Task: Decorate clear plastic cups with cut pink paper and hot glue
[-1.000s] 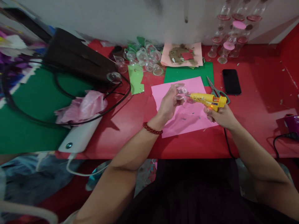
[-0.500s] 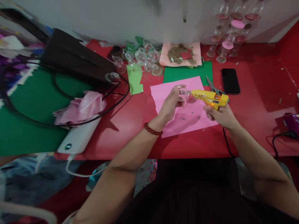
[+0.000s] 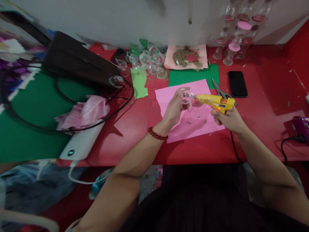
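Note:
My left hand [image 3: 175, 105] is raised over a pink paper sheet [image 3: 190, 120] and pinches a small clear plastic cup [image 3: 187, 95] between thumb and fingers. My right hand [image 3: 227, 118] is wrapped round the grip of a yellow glue gun [image 3: 214, 101], whose orange light glows. The gun's nozzle points left and touches the clear cup. A second clear cup [image 3: 197, 102] sits on the pink sheet just under the nozzle. A red bead bracelet [image 3: 157, 134] is on my left wrist.
Scissors [image 3: 220, 91] and a black phone [image 3: 237, 83] lie right of the pink sheet. Behind it are green paper [image 3: 193, 76], a pink sheet with brown scraps [image 3: 187, 56], several clear cups [image 3: 147, 59] and bottles [image 3: 231, 45]. A black bag [image 3: 77, 62], cables and pink cloth [image 3: 83, 111] fill the left.
The glue gun's nozzle has shifted slightly up and left against the cup in my left hand. The left thumb has closed a little further over the cup.

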`<state>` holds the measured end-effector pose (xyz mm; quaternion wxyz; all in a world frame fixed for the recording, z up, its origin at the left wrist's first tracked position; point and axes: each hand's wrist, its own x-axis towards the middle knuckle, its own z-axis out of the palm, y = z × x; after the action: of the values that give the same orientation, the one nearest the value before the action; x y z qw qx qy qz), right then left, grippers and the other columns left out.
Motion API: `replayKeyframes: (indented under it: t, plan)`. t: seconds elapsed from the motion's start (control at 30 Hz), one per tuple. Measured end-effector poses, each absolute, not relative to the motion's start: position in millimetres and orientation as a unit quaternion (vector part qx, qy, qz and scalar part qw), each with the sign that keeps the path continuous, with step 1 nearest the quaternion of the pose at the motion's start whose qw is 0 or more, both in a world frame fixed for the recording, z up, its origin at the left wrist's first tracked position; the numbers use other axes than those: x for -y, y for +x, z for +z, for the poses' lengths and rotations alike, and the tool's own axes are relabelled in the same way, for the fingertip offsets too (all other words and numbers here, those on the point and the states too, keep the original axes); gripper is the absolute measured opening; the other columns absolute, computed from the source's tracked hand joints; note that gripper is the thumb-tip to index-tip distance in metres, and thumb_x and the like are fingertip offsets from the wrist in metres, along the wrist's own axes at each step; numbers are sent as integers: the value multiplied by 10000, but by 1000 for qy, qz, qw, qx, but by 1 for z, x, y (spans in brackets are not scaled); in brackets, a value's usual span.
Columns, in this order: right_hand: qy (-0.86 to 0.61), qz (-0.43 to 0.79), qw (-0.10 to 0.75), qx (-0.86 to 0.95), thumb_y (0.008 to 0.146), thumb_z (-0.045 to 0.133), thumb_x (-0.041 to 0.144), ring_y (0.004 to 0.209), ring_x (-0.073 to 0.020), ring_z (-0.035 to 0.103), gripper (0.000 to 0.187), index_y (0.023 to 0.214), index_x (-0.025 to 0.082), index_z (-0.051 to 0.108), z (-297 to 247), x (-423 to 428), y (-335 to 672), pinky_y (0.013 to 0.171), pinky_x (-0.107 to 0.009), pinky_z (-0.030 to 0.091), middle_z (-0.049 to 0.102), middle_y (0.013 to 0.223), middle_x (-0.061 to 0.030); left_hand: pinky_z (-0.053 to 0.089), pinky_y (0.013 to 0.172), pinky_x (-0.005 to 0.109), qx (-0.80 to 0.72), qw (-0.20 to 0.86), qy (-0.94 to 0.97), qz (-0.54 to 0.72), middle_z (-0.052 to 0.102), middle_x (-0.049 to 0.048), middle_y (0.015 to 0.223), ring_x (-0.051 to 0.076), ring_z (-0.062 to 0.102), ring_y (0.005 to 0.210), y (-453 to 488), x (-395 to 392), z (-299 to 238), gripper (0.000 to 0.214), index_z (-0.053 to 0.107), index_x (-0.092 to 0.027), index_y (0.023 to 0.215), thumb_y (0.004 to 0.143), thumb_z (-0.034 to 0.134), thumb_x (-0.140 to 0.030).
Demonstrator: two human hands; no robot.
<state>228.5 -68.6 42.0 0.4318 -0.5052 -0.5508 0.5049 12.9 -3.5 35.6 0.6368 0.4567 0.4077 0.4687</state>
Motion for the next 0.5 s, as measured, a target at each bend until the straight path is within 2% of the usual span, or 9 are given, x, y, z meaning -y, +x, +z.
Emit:
replayKeyframes:
  t: [0.1, 0.3, 0.5]
  plan:
    - [-505, 503, 437, 548, 821, 808, 597, 414, -70, 475, 439, 829, 227, 573, 43, 68, 228, 408, -242, 358, 500, 522, 88, 493, 614, 246, -416, 634, 455, 467, 691, 37, 1048, 90, 532, 641, 14, 5, 36, 374, 706, -284, 1114, 1061, 530, -610]
    - [-496, 505, 446, 548, 822, 798, 553, 402, -78, 463, 404, 971, 211, 641, 43, 68, 225, 395, -235, 341, 506, 503, 99, 494, 613, 238, -419, 628, 465, 462, 697, 38, 1058, 89, 533, 646, 15, 7, 37, 363, 697, -278, 1127, 1069, 526, -593]
    - [-504, 500, 427, 560, 813, 791, 549, 388, -81, 463, 384, 882, 210, 625, 45, 69, 225, 395, -235, 347, 520, 451, 87, 494, 628, 248, -419, 630, 448, 476, 691, 28, 1039, 85, 540, 643, 14, 6, 38, 331, 706, -279, 1091, 1079, 527, -557]
